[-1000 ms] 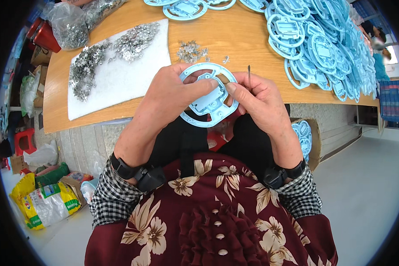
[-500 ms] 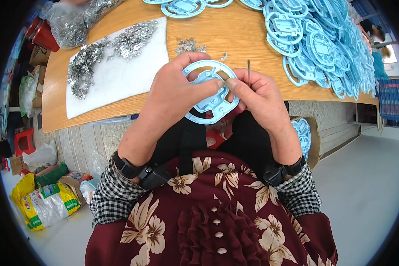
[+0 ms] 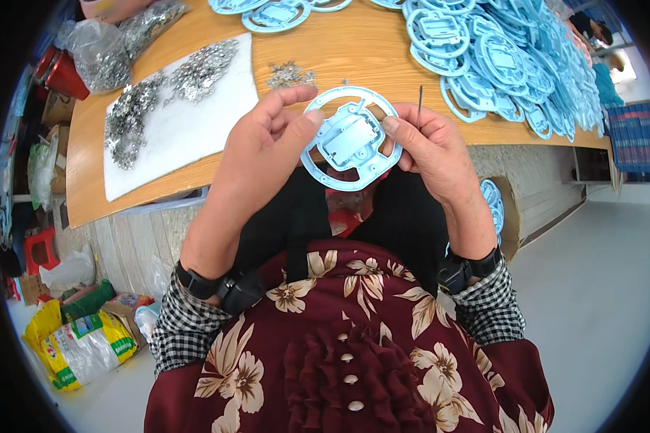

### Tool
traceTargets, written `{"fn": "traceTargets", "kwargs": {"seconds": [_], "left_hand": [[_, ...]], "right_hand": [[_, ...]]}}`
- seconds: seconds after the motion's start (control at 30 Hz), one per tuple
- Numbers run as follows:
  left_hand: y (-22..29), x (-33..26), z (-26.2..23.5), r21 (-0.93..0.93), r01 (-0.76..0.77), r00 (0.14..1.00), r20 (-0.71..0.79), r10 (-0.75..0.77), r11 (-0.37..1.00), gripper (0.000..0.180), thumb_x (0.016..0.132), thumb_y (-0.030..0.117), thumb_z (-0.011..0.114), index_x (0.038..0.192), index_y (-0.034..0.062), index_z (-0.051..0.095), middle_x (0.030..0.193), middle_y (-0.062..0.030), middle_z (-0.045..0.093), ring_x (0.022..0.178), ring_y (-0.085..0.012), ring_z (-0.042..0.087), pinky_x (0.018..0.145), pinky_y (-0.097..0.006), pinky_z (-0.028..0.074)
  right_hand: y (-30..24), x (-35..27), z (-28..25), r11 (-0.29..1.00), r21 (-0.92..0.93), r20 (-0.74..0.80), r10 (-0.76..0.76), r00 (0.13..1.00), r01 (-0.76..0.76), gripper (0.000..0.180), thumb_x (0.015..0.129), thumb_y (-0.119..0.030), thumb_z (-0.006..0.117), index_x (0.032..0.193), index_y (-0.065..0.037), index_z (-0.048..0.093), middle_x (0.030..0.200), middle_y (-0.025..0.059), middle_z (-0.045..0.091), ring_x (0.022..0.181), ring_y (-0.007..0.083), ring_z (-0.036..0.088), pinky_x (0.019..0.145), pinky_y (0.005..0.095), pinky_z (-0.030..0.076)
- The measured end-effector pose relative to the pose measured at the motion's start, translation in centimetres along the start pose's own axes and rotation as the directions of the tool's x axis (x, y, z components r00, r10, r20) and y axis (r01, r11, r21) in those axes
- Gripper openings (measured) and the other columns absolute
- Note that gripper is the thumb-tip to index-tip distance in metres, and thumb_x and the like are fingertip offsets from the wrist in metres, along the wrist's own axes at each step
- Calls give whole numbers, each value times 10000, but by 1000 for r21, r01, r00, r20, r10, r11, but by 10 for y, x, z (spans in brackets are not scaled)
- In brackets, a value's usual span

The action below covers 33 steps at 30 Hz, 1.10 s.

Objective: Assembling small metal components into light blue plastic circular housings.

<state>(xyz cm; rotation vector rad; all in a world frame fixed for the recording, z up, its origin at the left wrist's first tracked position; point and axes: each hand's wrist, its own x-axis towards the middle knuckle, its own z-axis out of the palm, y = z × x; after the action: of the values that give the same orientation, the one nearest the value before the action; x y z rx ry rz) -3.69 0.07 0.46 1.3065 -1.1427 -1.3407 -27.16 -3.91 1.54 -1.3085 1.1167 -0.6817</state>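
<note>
Hands (image 3: 267, 144) grip blue ring part (image 3: 350, 138); thin needle's (image 3: 419, 107) base hidden.

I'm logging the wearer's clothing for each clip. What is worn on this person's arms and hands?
Both hands are bare, with no gloves: left hand, right hand. Each wrist carries a black strap with a small black box: left black wrist strap, right black wrist strap. Black-and-white checked cuffs show beneath dark red sleeves with a cream flower print.
</note>
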Motion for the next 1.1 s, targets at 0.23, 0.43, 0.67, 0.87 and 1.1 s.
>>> {"fn": "traceTargets", "kwargs": {"seconds": [0.23,0.43,0.67,0.87,1.1], "left_hand": [[13,-1,40,253,-218,976,50,212,943,620,847,214,820,1362,-6,552,1119,-104,691,1052,-162,655,926,-315,545],[17,6,47,326,-98,982,187,37,940,610,839,218,818,1351,4,564,1091,-96,691,1009,-146,654,855,-310,561],[3,5,61,77,24,963,266,-43,997,526,978,345,657,1377,21,545,1144,-85,666,1021,-118,635,835,-287,542],[4,7,69,152,32,972,224,-66,988,522,1068,440,457,1392,41,549,973,-26,668,818,-89,618,713,-232,507],[1,3,67,170,-34,956,293,-17,985,402,1067,341,501,1299,32,612,892,-40,679,773,-92,623,715,-247,518]], "right_hand": [[3,-22,-6,999,-5,-18,-48,999,48,255,996,-263,605,980,-23,689,735,-18,639,598,44,513,537,216,408],[3,-37,-6,995,-45,-15,-92,996,91,286,999,-292,604,1020,-19,689,750,-22,642,606,42,510,541,213,409],[11,-59,-22,998,45,-79,-48,996,52,312,1003,-301,608,1072,-8,690,761,-25,649,597,41,495,541,206,406],[33,-97,-69,999,34,-307,1,952,10,278,1013,-259,628,1153,-26,684,764,-31,635,573,2,435,487,164,304],[178,-195,-230,842,-461,-723,-175,668,-278,336,995,-284,630,1159,4,682,873,15,675,683,100,563,597,275,464]]}}
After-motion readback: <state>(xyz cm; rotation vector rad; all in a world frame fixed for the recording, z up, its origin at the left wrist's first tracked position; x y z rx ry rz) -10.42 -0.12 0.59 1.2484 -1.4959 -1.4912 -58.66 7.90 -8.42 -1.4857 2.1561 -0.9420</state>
